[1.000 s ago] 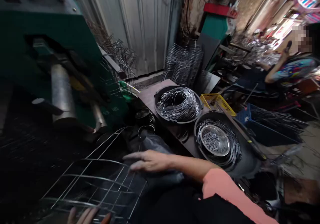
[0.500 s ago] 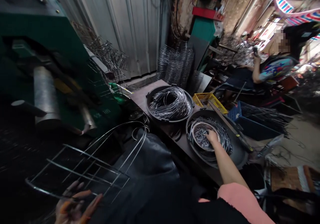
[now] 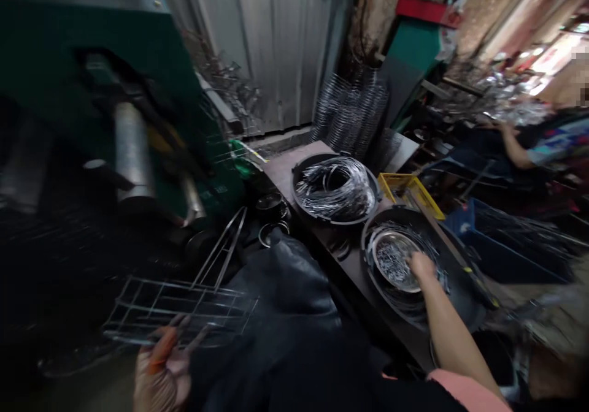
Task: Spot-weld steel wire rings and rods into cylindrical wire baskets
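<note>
My left hand (image 3: 163, 366), with orange wrapping on a finger, grips a wire rack (image 3: 156, 308) by its lower edge. The rack is a grid of thin metal rods with longer wires rising from it. My right hand (image 3: 422, 267) is closed at the right side of a round bowl (image 3: 378, 265), its fingertips blurred and partly hidden. Small metal pieces (image 3: 393, 262) lie in the bowl. The bowl rests among bent wires (image 3: 432, 240) inside a dark basin (image 3: 464, 289).
A second basin (image 3: 297, 194) holds a coil of wire pieces (image 3: 340, 185). A green machine (image 3: 41, 50) stands close on the left. Behind are stacked wire rings (image 3: 352, 111), a yellow crate (image 3: 430, 198) and a blue bin (image 3: 510, 252). A co-worker (image 3: 519, 145) sits at right.
The view has swung left, so the surroundings sit farther right. The wire rack has turned in my left hand and its large loop is now seen edge-on. My right hand has shifted towards the bowl's right rim.
</note>
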`<state>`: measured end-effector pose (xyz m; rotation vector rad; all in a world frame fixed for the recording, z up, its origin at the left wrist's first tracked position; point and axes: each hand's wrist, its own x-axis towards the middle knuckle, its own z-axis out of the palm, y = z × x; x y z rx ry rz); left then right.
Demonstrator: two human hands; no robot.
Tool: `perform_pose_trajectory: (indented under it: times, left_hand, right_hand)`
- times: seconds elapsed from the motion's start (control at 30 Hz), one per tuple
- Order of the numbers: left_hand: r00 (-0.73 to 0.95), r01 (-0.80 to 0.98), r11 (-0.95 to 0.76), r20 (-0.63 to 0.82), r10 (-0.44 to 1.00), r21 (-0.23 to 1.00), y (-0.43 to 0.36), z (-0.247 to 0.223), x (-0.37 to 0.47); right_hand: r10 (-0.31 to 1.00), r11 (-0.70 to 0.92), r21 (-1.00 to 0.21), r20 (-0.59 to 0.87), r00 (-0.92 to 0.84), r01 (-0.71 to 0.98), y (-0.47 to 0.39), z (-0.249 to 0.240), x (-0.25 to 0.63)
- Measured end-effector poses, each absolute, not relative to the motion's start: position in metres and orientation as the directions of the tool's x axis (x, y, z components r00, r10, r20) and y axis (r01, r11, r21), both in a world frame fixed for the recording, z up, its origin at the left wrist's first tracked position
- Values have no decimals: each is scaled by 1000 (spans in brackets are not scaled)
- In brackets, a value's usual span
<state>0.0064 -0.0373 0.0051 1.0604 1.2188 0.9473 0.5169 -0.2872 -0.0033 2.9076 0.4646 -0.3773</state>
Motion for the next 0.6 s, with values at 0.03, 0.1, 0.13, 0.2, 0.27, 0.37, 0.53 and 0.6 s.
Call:
perform_pose_trajectory:
  times: [0.03, 0.1, 0.13, 0.2, 0.27, 0.37, 0.53, 0.6]
  left_hand:
    - [33, -109, 296, -294, 955, 949, -38, 7, 13]
    - [-82, -296, 341, -379, 922, 892, -39, 10, 25]
    - [-102, -351, 349, -406, 908, 869, -38, 11, 30]
    - [-107, -416, 345, -422, 900, 842, -38, 12, 35]
    - [-110, -455, 319, -408, 906, 831, -39, 11, 35]
    - [-113, -512, 281, -388, 915, 812, -47, 6, 29]
    - [-120, -586, 240, -376, 919, 774, -59, -1, 16]
    - [-122, -618, 238, -390, 913, 749, -61, -4, 12]
  right_hand:
    - [296, -930, 141, -265, 918, 340, -284, 5, 515]
    - [383, -908, 89, -221, 897, 409, -266, 22, 509]
    - [463, -882, -1, -189, 866, 471, -251, 30, 504]
    - [655, -743, -280, -120, 746, 607, -211, 44, 484]
    - [832, -489, -565, -73, 550, 664, -161, 54, 448]
    - [973, -212, -801, -117, 201, 560, -89, 63, 379]
    - [989, -107, -911, -138, -50, 398, -9, 65, 292]
    - [994, -68, -918, -94, -47, 390, 9, 63, 273]
